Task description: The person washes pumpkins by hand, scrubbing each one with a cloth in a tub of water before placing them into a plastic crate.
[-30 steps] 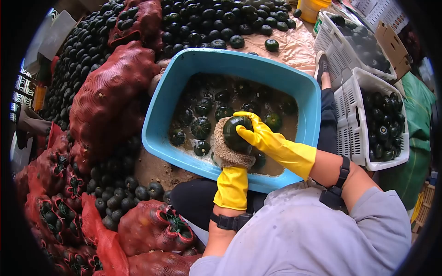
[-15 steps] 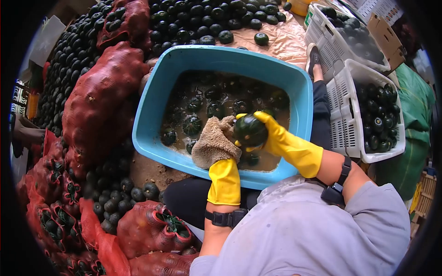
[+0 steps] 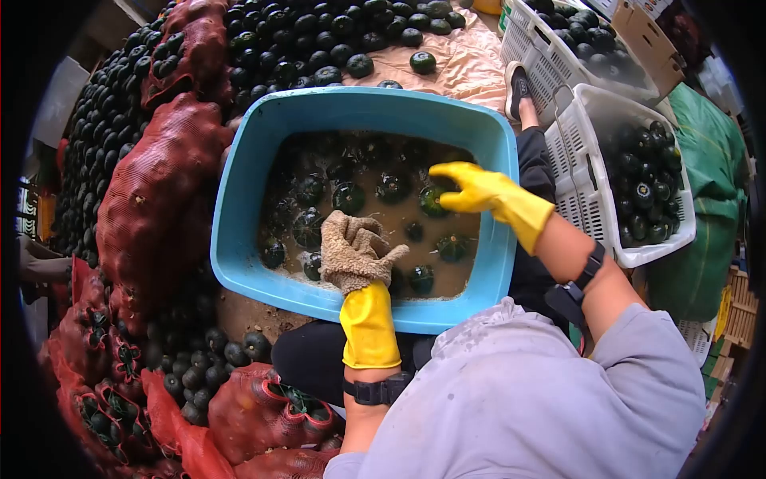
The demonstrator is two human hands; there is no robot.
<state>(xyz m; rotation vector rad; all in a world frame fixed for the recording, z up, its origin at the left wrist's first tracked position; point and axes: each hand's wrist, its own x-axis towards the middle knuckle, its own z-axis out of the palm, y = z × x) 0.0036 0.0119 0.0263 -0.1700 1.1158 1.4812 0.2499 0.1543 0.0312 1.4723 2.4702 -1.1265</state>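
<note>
A blue plastic tub (image 3: 367, 100) of murky brown water sits in front of me, with several dark green round squash (image 3: 349, 198) floating in it. My left hand (image 3: 355, 254) is over the tub's near side in a yellow rubber glove, a tan terry-like scrubbing glove pulled over it. Its thumb stands out from loosely bent fingers, with nothing in them. Over the right part of the tub, my right hand (image 3: 481, 191) is open in a yellow rubber glove. Its fingertips overlap a wet green squash (image 3: 433, 201) in this view.
Red mesh sacks (image 3: 155, 180) crowd the left side, with loose squash between them. A large squash pile (image 3: 295, 36) lies beyond the tub on a pinkish sheet (image 3: 471, 60). White crates (image 3: 586, 203) of squash stand at right, beside a green sack (image 3: 702, 184).
My right hand has let go of the squash it held against the scrubbing glove and opened above the water. My left hand's fingers have loosened. The whole view has shifted slightly.
</note>
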